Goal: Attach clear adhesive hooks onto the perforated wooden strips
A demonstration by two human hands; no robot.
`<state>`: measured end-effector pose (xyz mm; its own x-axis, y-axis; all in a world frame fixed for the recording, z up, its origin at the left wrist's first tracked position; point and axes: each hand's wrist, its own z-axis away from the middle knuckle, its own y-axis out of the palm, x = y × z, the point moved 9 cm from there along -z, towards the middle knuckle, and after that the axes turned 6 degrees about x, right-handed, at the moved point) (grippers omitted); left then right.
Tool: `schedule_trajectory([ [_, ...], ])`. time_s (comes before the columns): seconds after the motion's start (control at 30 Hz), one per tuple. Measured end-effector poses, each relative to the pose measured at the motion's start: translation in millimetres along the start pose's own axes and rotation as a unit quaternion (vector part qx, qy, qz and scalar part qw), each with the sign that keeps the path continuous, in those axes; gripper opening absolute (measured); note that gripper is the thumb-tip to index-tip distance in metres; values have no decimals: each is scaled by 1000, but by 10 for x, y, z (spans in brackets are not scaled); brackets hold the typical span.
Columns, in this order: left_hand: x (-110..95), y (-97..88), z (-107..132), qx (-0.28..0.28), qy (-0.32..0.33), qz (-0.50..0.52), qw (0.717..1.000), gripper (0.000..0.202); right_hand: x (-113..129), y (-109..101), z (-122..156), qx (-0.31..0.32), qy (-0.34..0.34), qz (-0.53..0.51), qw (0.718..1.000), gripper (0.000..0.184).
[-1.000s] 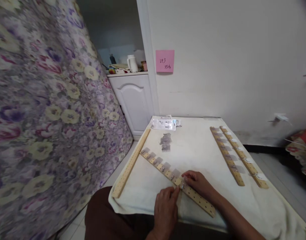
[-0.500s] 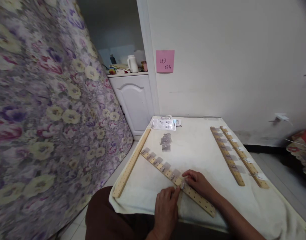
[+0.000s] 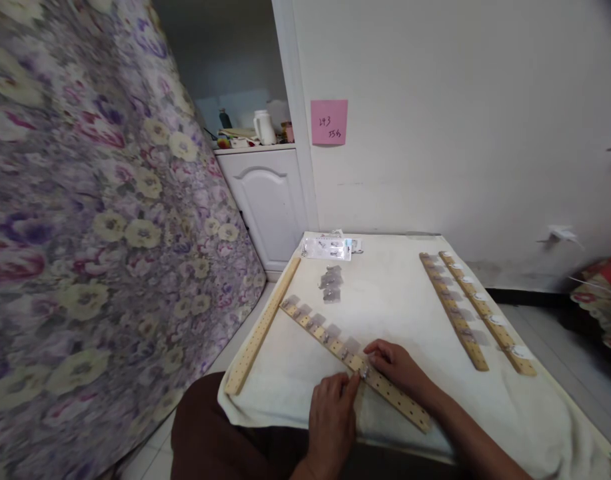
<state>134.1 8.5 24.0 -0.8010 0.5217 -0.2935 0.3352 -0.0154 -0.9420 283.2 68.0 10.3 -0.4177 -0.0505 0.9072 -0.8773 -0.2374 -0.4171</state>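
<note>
A perforated wooden strip (image 3: 392, 393) lies diagonally on the cloth-covered table (image 3: 395, 307), with several small metal clips along its far half. My left hand (image 3: 331, 420) rests on the near side of the strip, its fingertips closed against it at a small metal clip (image 3: 364, 373). My right hand (image 3: 398, 367) comes from the right, fingers curled and pinching at that same clip. A small pile of loose metal clips (image 3: 330, 284) lies farther back.
A bare perforated strip (image 3: 261, 328) lies along the table's left edge, two more strips (image 3: 478, 311) at the right. A clear plastic packet (image 3: 329, 248) sits at the far edge. A flowered mattress (image 3: 85, 220) leans at left; a white cabinet (image 3: 265, 200) stands behind.
</note>
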Motion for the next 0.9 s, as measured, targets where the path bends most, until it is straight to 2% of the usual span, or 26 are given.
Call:
schedule_trajectory([
  [0.33, -6, -12, 8, 5, 4, -1, 1000, 73, -86, 44, -20, -3, 15, -12, 1000, 22],
  [0.9, -20, -15, -14, 2, 3, -21, 1000, 72, -76, 19, -21, -20, 13, 12, 1000, 24],
])
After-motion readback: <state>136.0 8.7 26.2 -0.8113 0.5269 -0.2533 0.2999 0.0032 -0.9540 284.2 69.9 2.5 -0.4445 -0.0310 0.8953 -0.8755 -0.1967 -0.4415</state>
